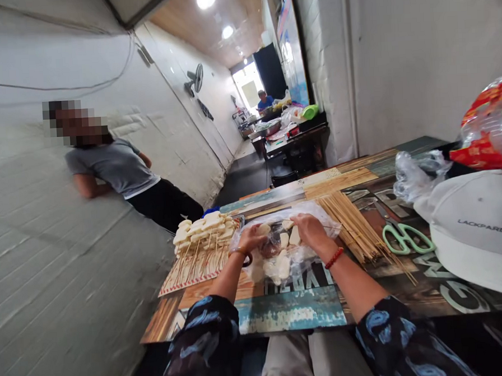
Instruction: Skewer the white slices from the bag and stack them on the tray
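Note:
A clear plastic bag (315,210) lies spread on the patterned table, with several pale flat slices (283,263) on it. My left hand (252,238) is at the bag's left side, its fingers bent round a pale slice. At the upper right of the bag, my right hand (310,230) has its fingers closed beside other slices; what they pinch is too small to make out. Left of the bag, a pile of pale slices on thin sticks (205,229) rests on a tray. A bundle of bare wooden sticks (349,227) lies to the right.
Green-handled scissors (407,238), a white cap (480,221), a crumpled plastic bag (421,173) and a red package (489,125) are on the table's right side. A person (115,161) leans by the left wall; another (264,101) sits far back, behind cluttered tables.

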Demonstrator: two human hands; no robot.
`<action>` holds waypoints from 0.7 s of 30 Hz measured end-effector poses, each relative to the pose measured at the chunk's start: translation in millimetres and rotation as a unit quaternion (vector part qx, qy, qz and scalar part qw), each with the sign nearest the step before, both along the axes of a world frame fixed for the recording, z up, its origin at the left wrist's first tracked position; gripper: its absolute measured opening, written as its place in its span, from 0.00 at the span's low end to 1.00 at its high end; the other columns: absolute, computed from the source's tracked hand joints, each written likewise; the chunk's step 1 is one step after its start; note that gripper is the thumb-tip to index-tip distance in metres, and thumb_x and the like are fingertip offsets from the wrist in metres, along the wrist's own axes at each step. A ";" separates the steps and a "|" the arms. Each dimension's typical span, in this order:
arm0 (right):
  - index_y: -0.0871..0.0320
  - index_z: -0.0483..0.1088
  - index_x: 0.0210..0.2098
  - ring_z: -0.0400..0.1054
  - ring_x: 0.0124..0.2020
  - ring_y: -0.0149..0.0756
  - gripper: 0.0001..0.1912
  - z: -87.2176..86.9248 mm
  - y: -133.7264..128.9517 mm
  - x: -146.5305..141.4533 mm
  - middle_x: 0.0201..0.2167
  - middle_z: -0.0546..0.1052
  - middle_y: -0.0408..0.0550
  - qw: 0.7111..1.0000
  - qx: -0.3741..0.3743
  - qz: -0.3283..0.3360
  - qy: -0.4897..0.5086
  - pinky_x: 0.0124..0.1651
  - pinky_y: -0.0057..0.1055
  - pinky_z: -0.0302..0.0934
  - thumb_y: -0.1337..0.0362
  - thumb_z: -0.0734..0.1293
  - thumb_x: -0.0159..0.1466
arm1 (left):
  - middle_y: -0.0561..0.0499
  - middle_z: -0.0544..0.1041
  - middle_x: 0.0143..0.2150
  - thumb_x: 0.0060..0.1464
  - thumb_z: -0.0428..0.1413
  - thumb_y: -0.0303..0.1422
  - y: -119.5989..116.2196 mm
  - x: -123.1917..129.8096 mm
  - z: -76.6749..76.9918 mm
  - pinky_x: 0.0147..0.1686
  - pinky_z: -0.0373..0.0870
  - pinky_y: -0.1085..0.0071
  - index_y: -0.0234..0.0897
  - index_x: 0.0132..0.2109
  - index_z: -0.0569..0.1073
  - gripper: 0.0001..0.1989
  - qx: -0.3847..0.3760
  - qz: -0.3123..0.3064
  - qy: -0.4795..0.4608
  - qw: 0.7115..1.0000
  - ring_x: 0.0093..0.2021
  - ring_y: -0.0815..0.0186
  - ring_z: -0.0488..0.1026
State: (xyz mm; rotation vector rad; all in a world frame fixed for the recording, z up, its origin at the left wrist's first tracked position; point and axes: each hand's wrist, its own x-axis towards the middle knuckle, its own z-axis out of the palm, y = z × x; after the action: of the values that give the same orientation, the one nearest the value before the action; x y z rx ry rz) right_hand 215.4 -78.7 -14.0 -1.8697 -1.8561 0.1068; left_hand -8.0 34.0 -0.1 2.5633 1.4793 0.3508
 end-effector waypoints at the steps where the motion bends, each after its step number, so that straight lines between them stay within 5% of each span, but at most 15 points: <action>1: 0.59 0.77 0.50 0.73 0.44 0.39 0.18 0.3 0.0 -0.5 0.42 0.80 0.54 1.000 0.004 0.001 -0.001 0.46 0.28 0.60 0.68 0.56 0.72 | 0.49 0.81 0.35 0.47 0.61 0.31 -0.9 -1.1 1.4 0.33 0.72 0.72 0.33 0.47 0.78 0.18 0.006 -0.006 -0.009 1.000 0.33 0.64 0.76; 4: 0.61 0.77 0.48 0.73 0.43 0.40 0.18 0.6 -1.8 -1.2 0.41 0.80 0.55 1.000 0.007 0.005 -0.002 0.45 0.29 0.60 0.69 0.57 0.71 | 0.50 0.81 0.33 0.50 0.58 0.30 -4.7 -3.7 3.3 0.35 0.73 0.70 0.33 0.41 0.80 0.11 0.032 -0.019 -0.030 0.999 0.32 0.65 0.76; 11: 0.59 0.76 0.51 0.71 0.48 0.42 0.19 -4.0 -6.5 -0.2 0.45 0.78 0.56 1.000 -0.019 0.015 0.006 0.48 0.31 0.59 0.68 0.56 0.71 | 0.42 0.78 0.49 0.53 0.56 0.26 -20.0 -3.4 -11.4 0.57 0.65 0.58 0.37 0.42 0.80 0.11 0.073 -0.029 -0.045 0.996 0.53 0.57 0.72; 21: 0.57 0.76 0.50 0.71 0.46 0.43 0.19 -2.2 -7.0 -0.9 0.42 0.79 0.55 1.000 -0.011 0.004 -0.015 0.45 0.30 0.59 0.67 0.56 0.71 | 0.44 0.78 0.49 0.51 0.60 0.27 -22.4 -7.0 -18.6 0.49 0.71 0.62 0.38 0.57 0.73 0.24 0.062 -0.042 -0.007 0.997 0.46 0.58 0.75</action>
State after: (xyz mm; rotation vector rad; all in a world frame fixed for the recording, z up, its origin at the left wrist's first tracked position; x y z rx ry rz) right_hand 214.5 -85.7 -16.2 -1.8881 -1.8912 0.1023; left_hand -15.0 11.6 -18.6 2.7040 1.3797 0.4627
